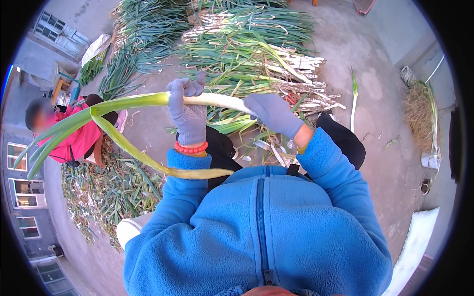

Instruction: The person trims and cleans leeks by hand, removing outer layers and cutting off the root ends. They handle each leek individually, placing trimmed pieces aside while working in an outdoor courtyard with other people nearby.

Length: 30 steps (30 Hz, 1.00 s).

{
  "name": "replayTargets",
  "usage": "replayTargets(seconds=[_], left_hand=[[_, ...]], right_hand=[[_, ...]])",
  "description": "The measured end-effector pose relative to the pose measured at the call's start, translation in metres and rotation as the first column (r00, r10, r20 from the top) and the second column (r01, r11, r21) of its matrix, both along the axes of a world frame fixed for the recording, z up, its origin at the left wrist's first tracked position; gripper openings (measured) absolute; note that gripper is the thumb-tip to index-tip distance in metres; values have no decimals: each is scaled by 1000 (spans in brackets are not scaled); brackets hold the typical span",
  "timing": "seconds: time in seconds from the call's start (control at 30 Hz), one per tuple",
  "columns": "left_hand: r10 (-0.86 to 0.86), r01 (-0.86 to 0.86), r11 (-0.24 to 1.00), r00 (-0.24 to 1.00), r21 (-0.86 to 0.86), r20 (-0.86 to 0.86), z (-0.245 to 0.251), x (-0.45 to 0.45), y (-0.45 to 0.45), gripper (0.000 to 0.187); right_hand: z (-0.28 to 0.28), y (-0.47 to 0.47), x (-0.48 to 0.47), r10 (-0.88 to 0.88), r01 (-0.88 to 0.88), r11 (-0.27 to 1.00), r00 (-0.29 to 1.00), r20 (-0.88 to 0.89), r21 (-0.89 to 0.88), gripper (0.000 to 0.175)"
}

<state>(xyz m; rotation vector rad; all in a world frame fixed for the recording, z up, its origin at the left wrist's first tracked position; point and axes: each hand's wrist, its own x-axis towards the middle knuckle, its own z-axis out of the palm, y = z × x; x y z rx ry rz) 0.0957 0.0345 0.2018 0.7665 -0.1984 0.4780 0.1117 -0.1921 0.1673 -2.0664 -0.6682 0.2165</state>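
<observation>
A long green onion (pixel 218 99) is held across the front of me, its white shank to the right and its green leaves fanning out to the left. My left hand (pixel 189 107), in a grey dotted glove, grips it where white turns green. Around the white root end on the right, my right hand (pixel 274 111) closes, also gloved. One yellowing leaf (pixel 148 161) splits off and hangs down across my left sleeve. Just beyond my hands lies a pile of untrimmed green onions (pixel 296 68), white ends to the right.
More green onions (pixel 148 29) are heaped at the back. A person in a pink top (pixel 79 135) sits at the left, beside a heap of stripped leaves (pixel 114 192). A single green onion (pixel 354 103) lies on the concrete floor at the right. A white sack (pixel 414 244) is at lower right.
</observation>
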Motion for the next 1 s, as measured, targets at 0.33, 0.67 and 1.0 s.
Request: replayTargets(seconds=[0.33, 0.67, 1.0], left_hand=[[-44, 43, 997, 999, 62, 14, -9, -1, 4, 22], [-326, 362, 892, 930, 271, -171, -17, 2, 8, 58], [-408, 463, 867, 873, 187, -267, -27, -9, 1, 44]], right_hand=[[-26, 1, 14, -83, 12, 948, 974, 210, 317, 36], [2, -6, 2, -169, 139, 982, 948, 269, 128, 34], [-1, -34, 26, -345, 307, 861, 939, 20, 405, 20]])
